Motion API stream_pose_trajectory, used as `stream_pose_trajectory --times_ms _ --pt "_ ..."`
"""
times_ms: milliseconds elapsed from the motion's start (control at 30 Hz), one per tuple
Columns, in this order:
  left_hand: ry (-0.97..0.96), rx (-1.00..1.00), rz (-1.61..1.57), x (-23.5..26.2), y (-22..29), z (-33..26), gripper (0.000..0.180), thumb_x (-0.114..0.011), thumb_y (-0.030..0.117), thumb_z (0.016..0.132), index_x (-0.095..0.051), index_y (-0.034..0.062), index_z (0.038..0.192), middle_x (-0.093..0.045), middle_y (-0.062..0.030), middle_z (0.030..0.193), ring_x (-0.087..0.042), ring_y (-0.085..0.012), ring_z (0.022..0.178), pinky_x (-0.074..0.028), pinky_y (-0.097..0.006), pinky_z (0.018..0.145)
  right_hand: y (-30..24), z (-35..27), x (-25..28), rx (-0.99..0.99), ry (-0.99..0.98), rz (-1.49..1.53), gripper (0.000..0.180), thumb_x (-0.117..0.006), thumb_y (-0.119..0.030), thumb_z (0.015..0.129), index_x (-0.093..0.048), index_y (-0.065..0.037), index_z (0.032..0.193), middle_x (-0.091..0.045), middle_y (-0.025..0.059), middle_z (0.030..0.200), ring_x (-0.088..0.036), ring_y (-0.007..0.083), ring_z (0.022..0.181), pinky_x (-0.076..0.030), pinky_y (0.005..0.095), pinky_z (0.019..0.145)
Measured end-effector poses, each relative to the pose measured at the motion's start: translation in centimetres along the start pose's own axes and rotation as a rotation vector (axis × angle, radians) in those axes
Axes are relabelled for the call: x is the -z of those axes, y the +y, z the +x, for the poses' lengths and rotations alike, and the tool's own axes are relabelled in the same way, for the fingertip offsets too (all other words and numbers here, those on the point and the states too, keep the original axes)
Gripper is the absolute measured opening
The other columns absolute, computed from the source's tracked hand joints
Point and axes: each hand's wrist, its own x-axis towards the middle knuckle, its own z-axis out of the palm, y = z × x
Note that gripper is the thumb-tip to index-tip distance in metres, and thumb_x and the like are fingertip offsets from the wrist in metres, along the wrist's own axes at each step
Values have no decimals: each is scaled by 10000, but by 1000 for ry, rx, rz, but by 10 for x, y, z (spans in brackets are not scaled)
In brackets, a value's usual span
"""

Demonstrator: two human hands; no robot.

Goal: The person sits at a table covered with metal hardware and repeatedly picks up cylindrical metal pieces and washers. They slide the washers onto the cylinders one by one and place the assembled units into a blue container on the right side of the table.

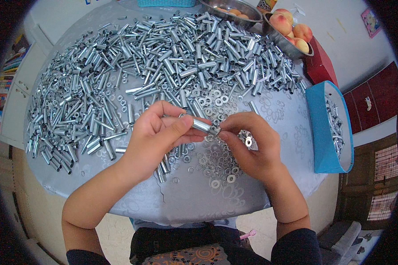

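Note:
Between my hands, above the table, is a shiny metal sleeve anchor [200, 125], tilted down to the right. My left hand [154, 131] is closed around its sleeve, thumb on top and fingers beneath. At its right end, my right hand [254, 140] pinches with thumb and fingertips. Threads or small rings show there, but the fingers partly hide them. Below the hands lie scattered flat washers and thin rings [217, 162]. More washers [214, 98] lie just beyond, and several loose sleeves [162, 170] lie under my left hand.
A wide heap of metal sleeves and bolts [163, 57] covers the table's far and left parts, with hex nuts [123, 100] among them. At right stands a blue box [321, 132] of metal parts. Bowls of peaches [292, 49] and eggs [252, 23] stand behind, near a red box [320, 64].

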Motion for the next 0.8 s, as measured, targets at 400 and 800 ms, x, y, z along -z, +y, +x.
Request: stream_pose_trajectory --times_ms 400,800 --pt "-7 38 -81 -5 1 -2 100 -445 78 890 -406 -2 936 -541 -239 1043 -576 -282 942 -480 -387 844 -3 0 0 83 58 -48 183 -683 -14 674 -595 -50 830 -609 91 776 -600 211 680 -473 287 600" --pt "-126 197 -35 0 3 -3 169 -501 157 877 -425 8 856 -585 -222 918 -605 -283 876 -513 -364 762 -1 0 3 23 82 68 217 -720 -51 651 -618 -48 843 -610 76 777 -582 163 657 -463 261 583"
